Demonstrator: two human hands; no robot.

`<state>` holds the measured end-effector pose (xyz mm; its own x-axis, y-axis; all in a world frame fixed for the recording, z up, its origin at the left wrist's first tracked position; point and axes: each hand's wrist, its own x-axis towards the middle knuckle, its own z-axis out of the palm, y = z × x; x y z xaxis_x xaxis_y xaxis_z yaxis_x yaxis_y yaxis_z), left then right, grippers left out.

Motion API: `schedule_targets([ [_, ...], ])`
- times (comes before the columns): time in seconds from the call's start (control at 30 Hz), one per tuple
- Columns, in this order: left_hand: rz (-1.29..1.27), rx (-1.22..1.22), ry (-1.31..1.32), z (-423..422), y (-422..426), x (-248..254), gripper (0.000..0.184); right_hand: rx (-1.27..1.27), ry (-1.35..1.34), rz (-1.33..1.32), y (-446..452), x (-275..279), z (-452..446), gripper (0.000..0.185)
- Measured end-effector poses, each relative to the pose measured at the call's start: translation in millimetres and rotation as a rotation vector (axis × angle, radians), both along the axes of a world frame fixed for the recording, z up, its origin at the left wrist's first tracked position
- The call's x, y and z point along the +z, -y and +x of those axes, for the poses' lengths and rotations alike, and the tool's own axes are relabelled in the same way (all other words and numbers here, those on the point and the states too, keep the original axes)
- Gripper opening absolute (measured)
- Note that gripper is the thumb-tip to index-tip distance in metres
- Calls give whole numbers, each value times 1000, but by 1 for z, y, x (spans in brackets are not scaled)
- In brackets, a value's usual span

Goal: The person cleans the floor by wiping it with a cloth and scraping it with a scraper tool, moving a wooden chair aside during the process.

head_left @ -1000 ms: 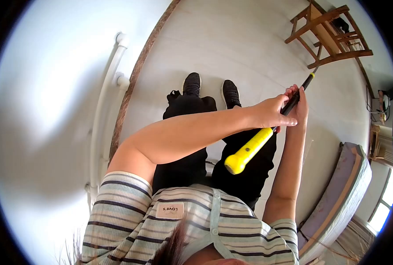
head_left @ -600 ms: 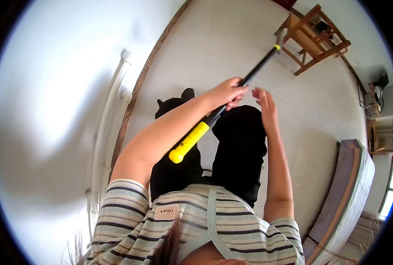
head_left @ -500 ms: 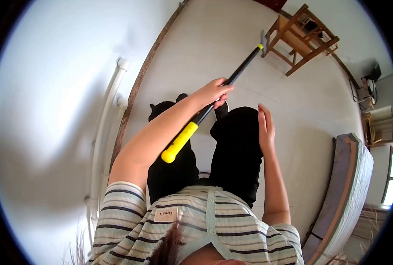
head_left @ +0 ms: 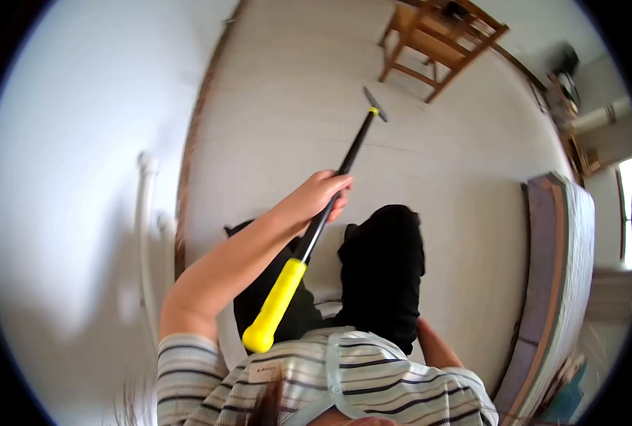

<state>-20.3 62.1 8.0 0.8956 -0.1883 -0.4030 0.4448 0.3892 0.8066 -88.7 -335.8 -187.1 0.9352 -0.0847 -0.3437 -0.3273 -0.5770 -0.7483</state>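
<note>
My left hand (head_left: 324, 195) is wrapped round the black shaft of a pickaxe (head_left: 277, 302), about midway along it. The pickaxe slants away from me, its yellow grip close to my shirt on the left. At the far end, past a yellow collar, a narrow grey metal head lies crosswise over the pale floor. Whether the head touches the floor I cannot tell. Only the forearm of my right arm shows, low beside my right thigh; the hand and its fingers are hidden behind the black trousers.
A wooden chair (head_left: 440, 46) stands ahead on the pale floor (head_left: 465, 177). A thick mattress (head_left: 554, 284) is along the right side. White pipes (head_left: 145, 220) run along the white wall (head_left: 82, 177) on the left. A window (head_left: 630, 213) is at far right.
My left hand and the pickaxe have come lower in the view, and the head has turned. My right hand, earlier visible with fingers extended beside the thigh, has dropped behind it. The view has shifted.
</note>
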Motion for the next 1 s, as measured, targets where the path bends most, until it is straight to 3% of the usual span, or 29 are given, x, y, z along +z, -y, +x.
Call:
schedule_targets([
  [0.27, 12, -155, -92, 31, -16, -15, 25, -194, -149, -145, -8, -32, -33, 42],
  [0.7, 114, -392, 19, 105, 24, -89, 31, -422, -57, -282, 14, -41, -113, 37],
  [0.83, -25, -370, -70, 87, 16, -85, 27, -546, -56, -316, 26, -42, -147, 35],
  [1.0, -10, -408, -130, 79, 28, -50, 24, -600, -98, -291, 47, -58, -164, 34],
])
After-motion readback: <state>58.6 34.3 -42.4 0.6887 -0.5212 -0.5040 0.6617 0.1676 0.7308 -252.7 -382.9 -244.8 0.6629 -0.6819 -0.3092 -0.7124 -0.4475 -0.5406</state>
